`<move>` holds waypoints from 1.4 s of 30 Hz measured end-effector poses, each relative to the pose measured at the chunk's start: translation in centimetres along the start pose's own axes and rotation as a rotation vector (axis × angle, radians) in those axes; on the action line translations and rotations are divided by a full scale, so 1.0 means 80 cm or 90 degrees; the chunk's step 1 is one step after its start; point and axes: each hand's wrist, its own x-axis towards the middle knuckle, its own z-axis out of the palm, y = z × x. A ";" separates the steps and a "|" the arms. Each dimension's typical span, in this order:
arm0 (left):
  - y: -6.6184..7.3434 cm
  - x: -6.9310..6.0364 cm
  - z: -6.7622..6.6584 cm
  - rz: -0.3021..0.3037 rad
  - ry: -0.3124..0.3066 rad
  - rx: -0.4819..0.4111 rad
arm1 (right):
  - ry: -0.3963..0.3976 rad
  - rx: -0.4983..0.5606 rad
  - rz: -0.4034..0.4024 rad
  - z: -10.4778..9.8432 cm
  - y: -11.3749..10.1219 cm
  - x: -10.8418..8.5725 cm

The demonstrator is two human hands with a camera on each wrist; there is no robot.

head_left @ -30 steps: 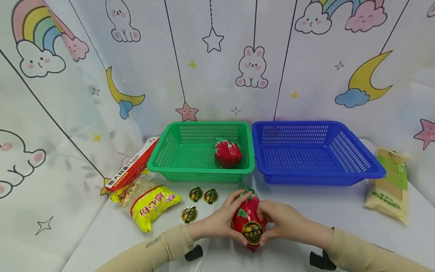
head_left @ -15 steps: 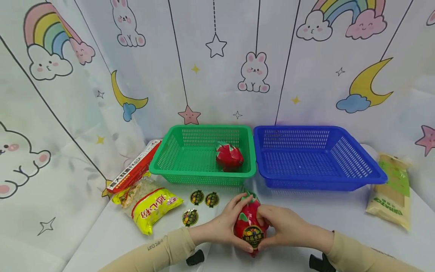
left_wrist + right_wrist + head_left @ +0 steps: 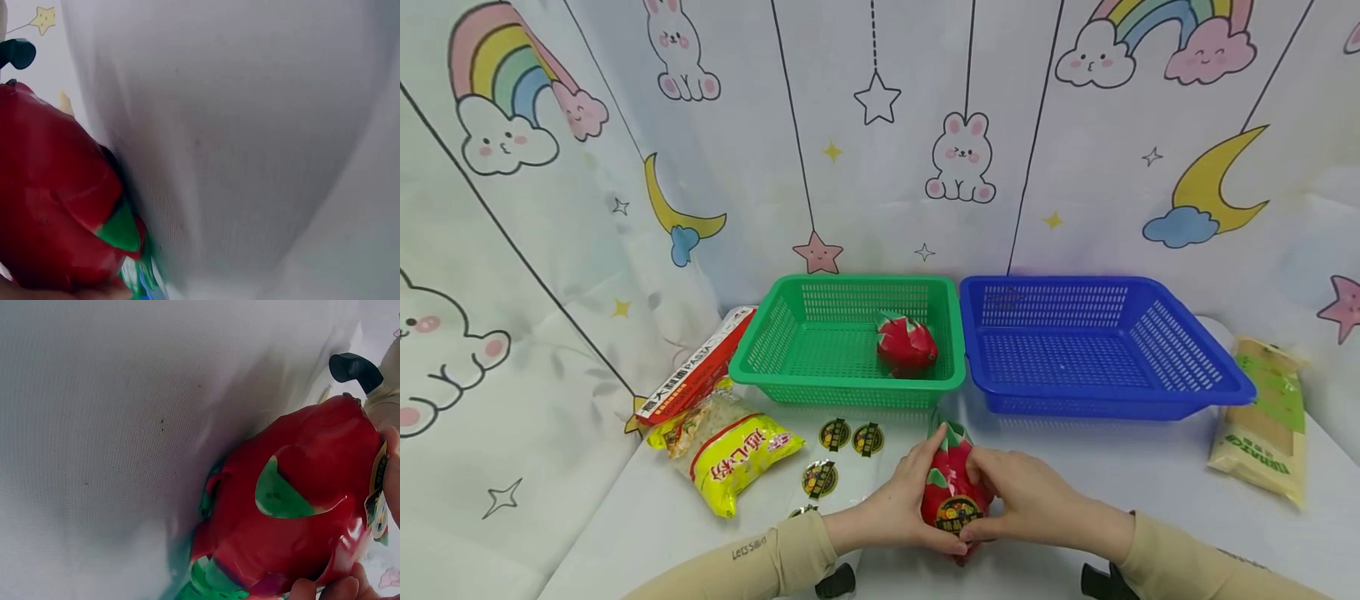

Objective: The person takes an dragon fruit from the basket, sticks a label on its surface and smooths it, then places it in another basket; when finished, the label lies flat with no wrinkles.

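As I watch through the head camera, the dragon fruit point(image 3: 953, 475) lies on the white table point(image 3: 1112, 467) right between the two hands, its leafy end pointing away from the person. I see the left hand point(image 3: 895, 510) holding it, fingers along its left side and thumb near the bottom; the right hand point(image 3: 1033, 502) grips the other side, thumb touching the lower edge of the sticker point(image 3: 957, 513). In front of the hands I have the green basket point(image 3: 850, 385) with a second fruit point(image 3: 906, 346) inside; loose stickers point(image 3: 819, 479) lie left of the left hand.
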 end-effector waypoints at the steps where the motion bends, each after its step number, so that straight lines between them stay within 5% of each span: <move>1: -0.001 0.000 -0.001 0.000 -0.003 -0.007 | 0.001 0.003 0.006 0.000 0.000 0.000; 8: -0.008 -0.003 -0.014 -0.022 0.003 -0.096 | 0.020 0.028 0.058 -0.004 0.004 -0.004; 21: -0.009 -0.005 -0.016 -0.032 0.009 -0.085 | -0.039 0.106 0.096 -0.007 0.004 -0.004; 35: -0.011 -0.003 -0.021 -0.021 0.003 -0.108 | -0.016 0.120 0.142 -0.003 0.003 0.002; 42: -0.013 -0.004 -0.022 -0.038 -0.010 -0.116 | -0.047 0.154 0.111 -0.008 0.009 -0.002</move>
